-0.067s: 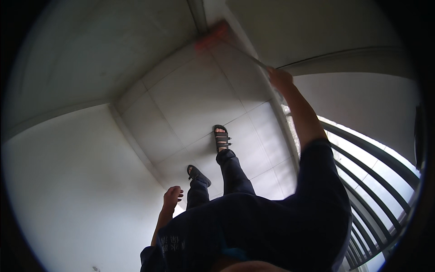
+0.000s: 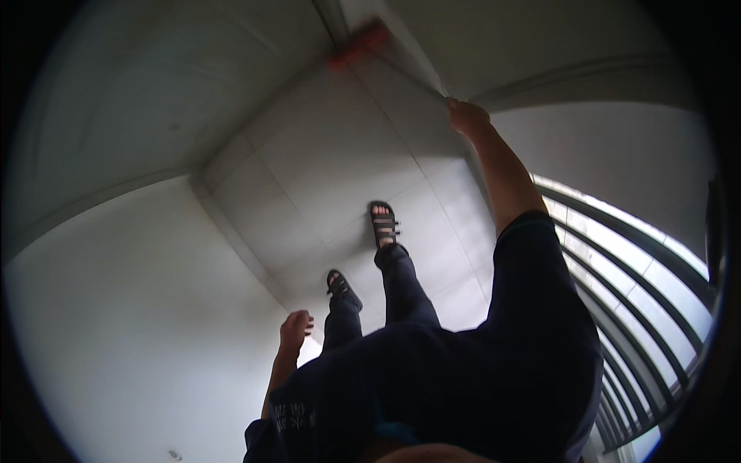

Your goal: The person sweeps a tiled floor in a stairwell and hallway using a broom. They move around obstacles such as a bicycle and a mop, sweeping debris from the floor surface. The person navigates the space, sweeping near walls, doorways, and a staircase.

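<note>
Right hand point(image 2: 466, 117): extended forward at the end of an outstretched bare forearm, grip clenched around the upper end of a long pale mop handle point(image 2: 421, 65). The handle runs away from the hand toward the upper left.

Red flat mop head point(image 2: 357, 45): at the far end of the handle, lying on the floor close to the corner where the floor meets the far wall.

Left hand point(image 2: 296, 327): hanging low beside the left leg, fingers loosely curled, grasping nothing, near the pale side wall point(image 2: 131, 324).

Pale grey tiled floor point(image 2: 324, 154): large square tiles with thin joints, running between the side wall and a raised kerb on the right.

Black open-toed strapped sandals: right sandal point(image 2: 384, 223) forward and flat on the tiles, left sandal point(image 2: 340, 287) behind it, heel lifted.

Clothing: dark navy trousers point(image 2: 401, 293) and dark navy short-sleeved top point(image 2: 494, 363), with pale print low on the left side.

Dark metal railing point(image 2: 633, 285): curved bars at the right edge, bright daylight showing between them.
</note>
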Action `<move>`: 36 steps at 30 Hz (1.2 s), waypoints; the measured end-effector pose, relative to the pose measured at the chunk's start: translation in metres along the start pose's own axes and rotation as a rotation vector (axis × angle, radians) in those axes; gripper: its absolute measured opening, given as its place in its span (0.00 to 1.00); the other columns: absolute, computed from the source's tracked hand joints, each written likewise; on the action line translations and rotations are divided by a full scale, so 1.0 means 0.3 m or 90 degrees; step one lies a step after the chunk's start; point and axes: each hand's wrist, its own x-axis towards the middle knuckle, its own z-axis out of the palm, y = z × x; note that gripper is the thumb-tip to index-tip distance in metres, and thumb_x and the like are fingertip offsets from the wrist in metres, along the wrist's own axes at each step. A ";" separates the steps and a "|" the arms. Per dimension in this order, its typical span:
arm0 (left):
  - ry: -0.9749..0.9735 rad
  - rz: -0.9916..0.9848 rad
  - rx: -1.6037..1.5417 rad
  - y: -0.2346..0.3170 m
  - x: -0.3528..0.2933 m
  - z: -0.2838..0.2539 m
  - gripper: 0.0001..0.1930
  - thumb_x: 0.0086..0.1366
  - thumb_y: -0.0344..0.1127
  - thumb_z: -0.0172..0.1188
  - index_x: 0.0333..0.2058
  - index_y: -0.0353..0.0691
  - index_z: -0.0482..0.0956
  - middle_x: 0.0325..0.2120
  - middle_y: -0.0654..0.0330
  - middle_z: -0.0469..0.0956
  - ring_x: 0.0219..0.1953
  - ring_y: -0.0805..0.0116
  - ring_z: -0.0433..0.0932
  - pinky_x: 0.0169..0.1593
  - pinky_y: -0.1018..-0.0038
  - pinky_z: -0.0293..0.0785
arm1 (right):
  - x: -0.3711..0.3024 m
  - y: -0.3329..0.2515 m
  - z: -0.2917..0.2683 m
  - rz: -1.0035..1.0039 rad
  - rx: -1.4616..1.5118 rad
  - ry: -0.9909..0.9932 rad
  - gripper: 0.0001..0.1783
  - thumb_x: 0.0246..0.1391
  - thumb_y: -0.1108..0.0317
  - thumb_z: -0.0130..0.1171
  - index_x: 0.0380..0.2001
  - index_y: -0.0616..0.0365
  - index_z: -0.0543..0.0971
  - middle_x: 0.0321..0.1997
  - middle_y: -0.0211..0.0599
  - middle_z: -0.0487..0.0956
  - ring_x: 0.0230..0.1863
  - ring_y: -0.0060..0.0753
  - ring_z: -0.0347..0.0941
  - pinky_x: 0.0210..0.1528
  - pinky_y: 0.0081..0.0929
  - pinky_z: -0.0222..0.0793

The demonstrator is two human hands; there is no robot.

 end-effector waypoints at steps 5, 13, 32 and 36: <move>-0.027 0.007 0.042 0.028 -0.018 -0.088 0.15 0.59 0.43 0.51 0.40 0.38 0.71 0.32 0.59 0.76 0.29 0.69 0.76 0.30 0.75 0.71 | -0.490 0.071 0.257 0.103 0.077 -0.078 0.21 0.56 0.55 0.36 0.55 0.34 0.57 0.29 0.47 0.76 0.32 0.47 0.73 0.34 0.44 0.67; -0.079 0.129 0.122 -0.070 -0.061 -0.001 0.14 0.59 0.40 0.52 0.41 0.40 0.71 0.30 0.62 0.76 0.29 0.75 0.74 0.28 0.79 0.69 | -2.053 0.309 0.576 0.381 0.198 -0.314 0.24 0.56 0.55 0.37 0.57 0.33 0.55 0.37 0.47 0.75 0.38 0.50 0.71 0.40 0.42 0.64; -0.211 0.284 0.382 -1.137 -0.248 -0.526 0.11 0.53 0.35 0.59 0.33 0.35 0.75 0.27 0.58 0.77 0.30 0.71 0.74 0.36 0.76 0.71 | -3.642 -0.147 0.890 0.680 0.307 -0.079 0.17 0.50 0.56 0.48 0.46 0.39 0.71 0.36 0.37 0.76 0.38 0.42 0.72 0.39 0.34 0.67; -0.165 0.212 0.368 -0.953 -0.484 -0.359 0.12 0.57 0.37 0.54 0.37 0.37 0.72 0.28 0.60 0.76 0.27 0.72 0.74 0.31 0.75 0.71 | -3.388 -0.158 0.992 0.565 0.469 -0.040 0.17 0.52 0.54 0.45 0.46 0.37 0.70 0.40 0.38 0.75 0.40 0.44 0.71 0.40 0.37 0.66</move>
